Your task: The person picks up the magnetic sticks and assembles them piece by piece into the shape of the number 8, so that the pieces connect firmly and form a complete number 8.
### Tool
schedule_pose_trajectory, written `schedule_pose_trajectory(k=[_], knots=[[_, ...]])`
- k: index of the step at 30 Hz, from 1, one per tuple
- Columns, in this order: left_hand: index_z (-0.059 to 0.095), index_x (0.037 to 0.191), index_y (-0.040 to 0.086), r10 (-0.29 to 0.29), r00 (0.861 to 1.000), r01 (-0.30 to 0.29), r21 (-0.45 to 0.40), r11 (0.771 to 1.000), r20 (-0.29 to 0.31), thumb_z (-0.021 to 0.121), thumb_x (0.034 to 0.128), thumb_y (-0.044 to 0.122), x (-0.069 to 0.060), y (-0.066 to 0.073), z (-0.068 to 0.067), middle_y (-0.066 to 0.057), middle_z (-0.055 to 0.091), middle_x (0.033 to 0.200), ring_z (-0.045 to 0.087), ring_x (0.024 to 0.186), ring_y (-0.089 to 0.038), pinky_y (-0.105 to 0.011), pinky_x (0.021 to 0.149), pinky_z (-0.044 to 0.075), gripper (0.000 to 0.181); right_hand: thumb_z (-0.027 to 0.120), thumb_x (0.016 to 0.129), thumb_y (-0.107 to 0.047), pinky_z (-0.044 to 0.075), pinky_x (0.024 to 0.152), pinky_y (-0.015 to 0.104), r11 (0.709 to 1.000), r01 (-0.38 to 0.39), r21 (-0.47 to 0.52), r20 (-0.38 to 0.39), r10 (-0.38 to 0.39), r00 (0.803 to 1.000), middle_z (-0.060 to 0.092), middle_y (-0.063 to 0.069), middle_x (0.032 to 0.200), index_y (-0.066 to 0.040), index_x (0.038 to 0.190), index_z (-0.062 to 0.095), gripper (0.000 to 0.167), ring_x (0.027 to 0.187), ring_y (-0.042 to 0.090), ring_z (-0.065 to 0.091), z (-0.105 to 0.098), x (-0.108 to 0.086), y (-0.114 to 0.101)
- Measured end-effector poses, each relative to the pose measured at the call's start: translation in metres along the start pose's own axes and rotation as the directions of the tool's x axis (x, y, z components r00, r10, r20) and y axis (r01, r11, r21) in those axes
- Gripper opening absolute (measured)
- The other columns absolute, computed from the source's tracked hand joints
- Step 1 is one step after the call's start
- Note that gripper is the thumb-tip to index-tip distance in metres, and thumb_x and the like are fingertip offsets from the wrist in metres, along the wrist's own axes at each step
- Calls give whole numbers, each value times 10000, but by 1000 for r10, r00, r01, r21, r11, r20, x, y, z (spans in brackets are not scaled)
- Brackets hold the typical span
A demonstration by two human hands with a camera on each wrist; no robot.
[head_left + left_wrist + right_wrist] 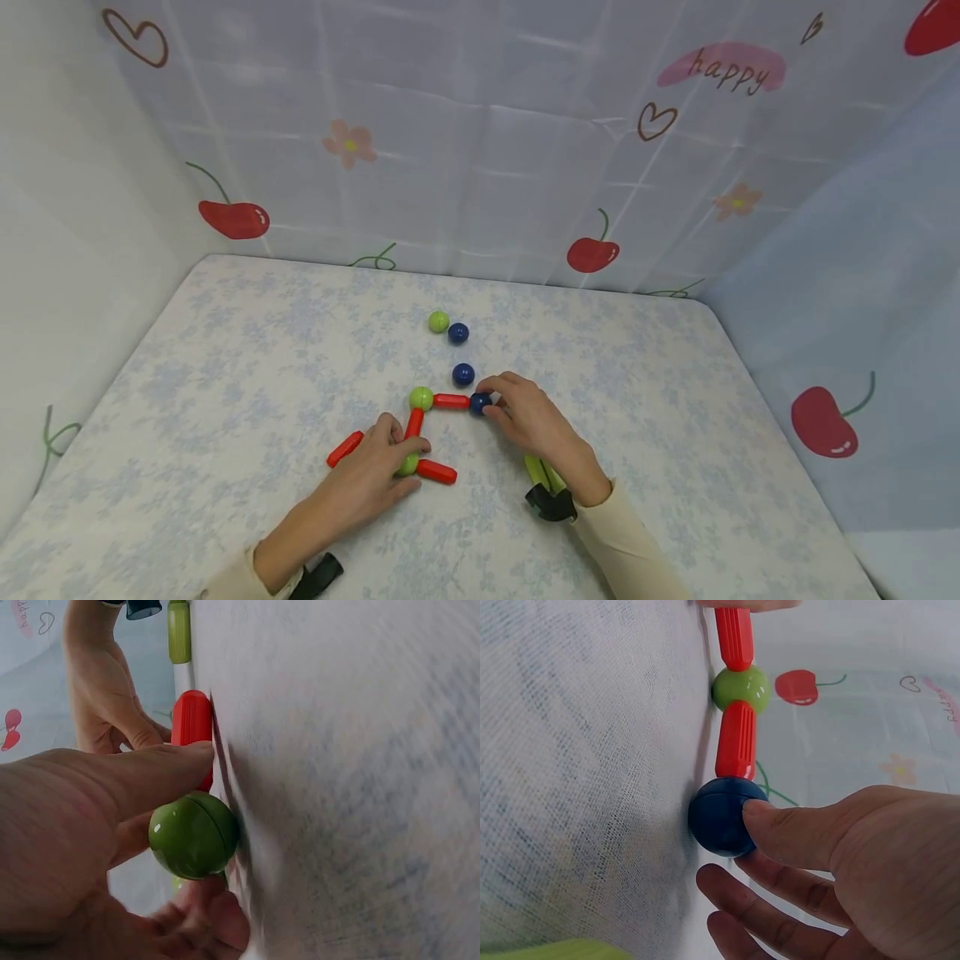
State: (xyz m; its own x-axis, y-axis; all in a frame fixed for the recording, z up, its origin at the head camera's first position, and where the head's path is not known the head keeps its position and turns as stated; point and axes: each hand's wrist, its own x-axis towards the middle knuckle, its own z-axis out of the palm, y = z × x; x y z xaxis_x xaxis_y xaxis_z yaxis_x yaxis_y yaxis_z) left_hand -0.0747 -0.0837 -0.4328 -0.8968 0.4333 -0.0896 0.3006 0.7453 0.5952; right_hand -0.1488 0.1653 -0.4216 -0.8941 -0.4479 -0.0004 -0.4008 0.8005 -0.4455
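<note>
Left hand gripping a green ball, right hand pinching a blue ball, we should press squarely toward nine o'clock.

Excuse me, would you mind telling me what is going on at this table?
On the table, a person is handling a chain of red rods and balls. The right hand pinches a blue ball at one rod's end; that rod's other end meets a green ball. The left hand holds the nearer green ball. Beyond the chain lie a loose green ball and two more blue balls.
</note>
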Motion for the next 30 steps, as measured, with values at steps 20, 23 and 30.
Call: schedule_pose_trajectory(k=[20, 23, 30], knots=[[642, 1063, 233, -39, 999, 42, -126, 991, 20, 777, 881, 182, -1, -4, 1, 11, 532, 971, 484, 792, -120, -271, 673, 421, 232, 696, 956, -173, 557, 817, 324, 1000, 24, 15, 94, -25, 995, 670, 28, 1192, -124, 1273, 647, 325, 942, 153, 668, -11, 4, 3], [635, 1053, 239, -35, 999, 37, -127, 991, 16, 778, 881, 183, 0, -5, 2, 16, 528, 969, 479, 788, -117, -267, 666, 414, 231, 687, 963, -190, 558, 821, 335, 1000, 12, 23, 79, -14, 997, 676, 45, 1187, -106, 1277, 648, 327, 943, 165, 667, -16, 10, 4], [638, 1053, 222, -29, 1000, 30, -118, 993, 4, 781, 873, 167, 0, -6, 4, 12, 535, 963, 478, 786, -117, -256, 646, 416, 236, 605, 1009, -138, 560, 861, 380, 996, 82, 35, 49, -83, 995, 592, 123, 1309, -96, 1354, 591, 348, 980, 222, 662, -18, 27, 5]])
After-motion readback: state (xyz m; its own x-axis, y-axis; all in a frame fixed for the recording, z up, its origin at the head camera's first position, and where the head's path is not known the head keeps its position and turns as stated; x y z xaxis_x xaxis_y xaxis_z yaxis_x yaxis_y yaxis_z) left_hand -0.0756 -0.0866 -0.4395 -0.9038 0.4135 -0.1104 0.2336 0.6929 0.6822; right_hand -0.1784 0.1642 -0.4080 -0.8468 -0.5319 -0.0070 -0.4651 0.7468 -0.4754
